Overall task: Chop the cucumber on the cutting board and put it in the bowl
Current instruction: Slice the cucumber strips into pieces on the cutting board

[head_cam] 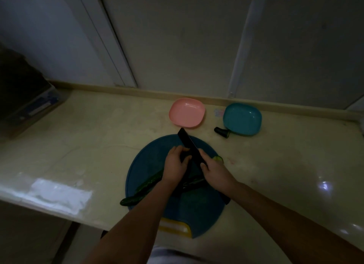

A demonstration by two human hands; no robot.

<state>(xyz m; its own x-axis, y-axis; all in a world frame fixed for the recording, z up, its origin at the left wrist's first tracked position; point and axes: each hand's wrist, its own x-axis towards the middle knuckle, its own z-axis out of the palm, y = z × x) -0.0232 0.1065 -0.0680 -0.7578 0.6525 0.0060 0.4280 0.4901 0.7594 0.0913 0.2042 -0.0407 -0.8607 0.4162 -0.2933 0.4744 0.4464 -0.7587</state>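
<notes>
A round blue cutting board [149, 161] lies at the counter's front edge. A long dark green cucumber [143, 188] runs diagonally across its left side, one end past the rim. My left hand [175, 165] grips a dark cucumber piece [186, 156] near the board's middle. My right hand [214, 171] holds a dark knife [189, 143] whose blade points away and left, set against that piece. Another cucumber length [194, 182] lies under my hands. A cut slice [218, 158] sits by my right hand. The pink bowl [187, 112] and teal bowl [242, 118] stand behind the board.
A cucumber end piece [222, 132] lies on the counter beside the teal bowl. A dark box [21, 90] stands at the far left. The wall and backsplash [177, 92] run behind the bowls. The board's yellow tab [174, 227] overhangs the counter edge. The light is dim.
</notes>
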